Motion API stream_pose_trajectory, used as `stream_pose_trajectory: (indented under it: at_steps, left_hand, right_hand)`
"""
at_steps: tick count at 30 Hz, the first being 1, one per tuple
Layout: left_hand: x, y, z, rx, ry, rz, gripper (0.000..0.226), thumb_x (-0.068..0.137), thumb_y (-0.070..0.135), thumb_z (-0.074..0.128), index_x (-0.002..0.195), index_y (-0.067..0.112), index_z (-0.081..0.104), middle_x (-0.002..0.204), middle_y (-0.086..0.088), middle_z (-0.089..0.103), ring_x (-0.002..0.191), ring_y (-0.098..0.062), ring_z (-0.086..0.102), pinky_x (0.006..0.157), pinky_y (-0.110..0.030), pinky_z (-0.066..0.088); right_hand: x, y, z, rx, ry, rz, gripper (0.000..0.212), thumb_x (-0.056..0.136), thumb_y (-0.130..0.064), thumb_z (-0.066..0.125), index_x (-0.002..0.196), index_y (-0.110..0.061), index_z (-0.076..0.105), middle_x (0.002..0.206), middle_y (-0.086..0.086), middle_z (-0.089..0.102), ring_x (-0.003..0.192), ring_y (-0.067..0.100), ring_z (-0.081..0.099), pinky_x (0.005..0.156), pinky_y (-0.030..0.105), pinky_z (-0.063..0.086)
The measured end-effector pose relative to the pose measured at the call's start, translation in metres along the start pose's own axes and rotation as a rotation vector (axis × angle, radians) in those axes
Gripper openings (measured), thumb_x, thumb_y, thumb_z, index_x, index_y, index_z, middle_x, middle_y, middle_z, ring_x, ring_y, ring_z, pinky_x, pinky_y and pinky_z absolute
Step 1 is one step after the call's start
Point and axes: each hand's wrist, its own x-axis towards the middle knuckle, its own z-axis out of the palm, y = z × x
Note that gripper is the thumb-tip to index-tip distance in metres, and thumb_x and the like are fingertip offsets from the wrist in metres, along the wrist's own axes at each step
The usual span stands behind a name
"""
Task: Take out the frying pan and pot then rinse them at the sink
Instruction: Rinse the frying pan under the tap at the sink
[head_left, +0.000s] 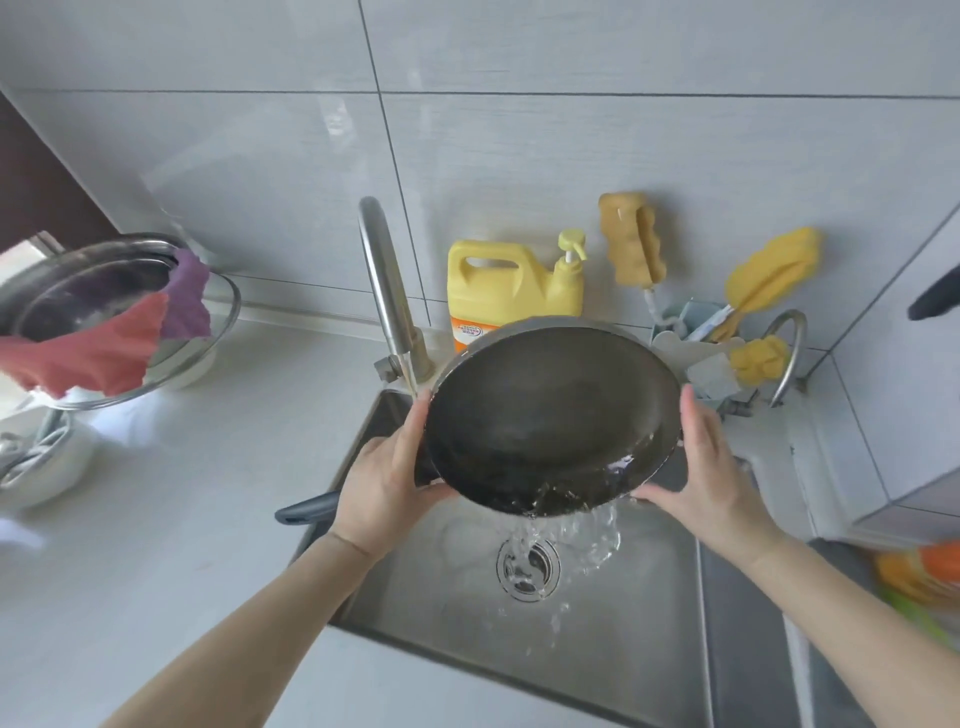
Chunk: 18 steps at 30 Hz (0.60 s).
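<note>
A dark frying pan (545, 415) is tilted toward me over the steel sink (649, 597). Water pours off its lower rim onto the drain (527, 569). My left hand (387, 478) grips the pan's left rim, thumb on the inside edge. My right hand (706, 467) holds the right rim, fingers under it and thumb up along the edge. The pan's dark grey handle (306, 509) sticks out to the left behind my left wrist. A steel pot (93, 291) stands at the far left on the counter, with red and purple cloths draped over its rim.
The curved steel faucet (387, 291) rises behind the pan's left side. A yellow detergent jug (511, 283) stands against the tiled wall. Yellow sponge brushes (769, 275) sit in a holder at the back right. A dark handle (935, 301) pokes in at the right edge.
</note>
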Motion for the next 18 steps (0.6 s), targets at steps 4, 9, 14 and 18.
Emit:
stream_pose_trajectory:
  at_steps: [4,9,14,18]
  left_hand:
    - [0.013,0.008,-0.015,0.095,0.231,0.162,0.091,0.078,0.051,0.065,0.142,0.002,0.023,0.086,-0.013,0.069,0.071,-0.026,0.061,0.063,-0.033,0.052]
    - [0.037,0.021,-0.04,0.166,0.407,0.224,0.101,0.065,0.042,0.085,0.137,0.0,0.027,0.078,-0.016,0.065,0.071,-0.023,0.054,0.061,-0.035,0.051]
    - [0.037,0.017,-0.037,0.134,0.386,0.233,0.093,0.076,0.045,0.073,0.142,0.01,0.017,0.086,-0.016,0.068,0.078,-0.021,0.049,0.069,-0.036,0.046]
    - [0.003,0.006,-0.017,0.08,0.244,0.15,0.092,0.077,0.051,0.067,0.145,0.012,0.019,0.084,-0.011,0.07,0.082,-0.019,0.05,0.07,-0.03,0.042]
  right_hand:
    - [0.015,-0.01,-0.022,-0.081,0.374,-0.29,0.086,0.084,-0.046,0.065,0.139,0.001,0.018,0.129,0.019,0.031,0.118,0.036,0.036,0.097,0.038,0.045]
    - [0.035,-0.035,-0.065,-0.089,0.486,-0.427,0.072,0.096,-0.055,0.039,0.136,-0.001,0.013,0.122,0.022,0.031,0.11,0.039,0.035,0.115,0.011,0.013]
    - [0.037,-0.032,-0.064,-0.083,0.426,-0.381,0.078,0.096,-0.059,0.039,0.135,0.005,0.017,0.129,0.022,0.032,0.125,0.035,0.035,0.113,0.012,0.016]
    - [0.023,-0.017,-0.03,-0.072,0.293,-0.434,0.084,0.098,-0.053,0.042,0.152,-0.002,0.005,0.155,0.02,0.024,0.148,0.009,0.015,0.118,0.021,0.019]
